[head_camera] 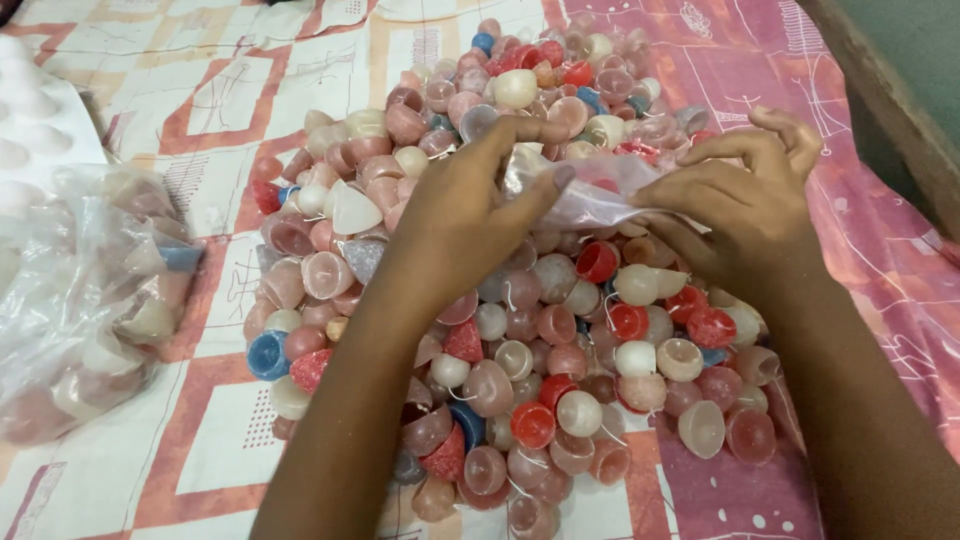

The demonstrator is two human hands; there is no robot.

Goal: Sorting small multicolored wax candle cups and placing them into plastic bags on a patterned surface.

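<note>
**Both hands holding a small clear plastic bag over a pile of wax candles**

A patterned cloth (210,110) in pink, orange and white covers the work surface. On it lies a large pile of small dome-shaped wax candles (520,340) in pink, white, red and blue, many with short wicks showing.

At the left edge rests a filled clear plastic bag (90,290) of similar candles; its contents are blurred by the film and partly cut off by the frame. A white moulded tray (35,120) sits above it, only partly in view.

The left hand (455,215) and right hand (745,200) hold a small clear plastic bag (600,190) between them, above the upper middle of the pile. Left grip: narrow, thumb and fingers pinched on the bag's left edge. Right grip: narrow, fingers curled and closed on the right edge. The bag's opening and contents are hard to make out. Both forearms hide part of the pile.
</note>
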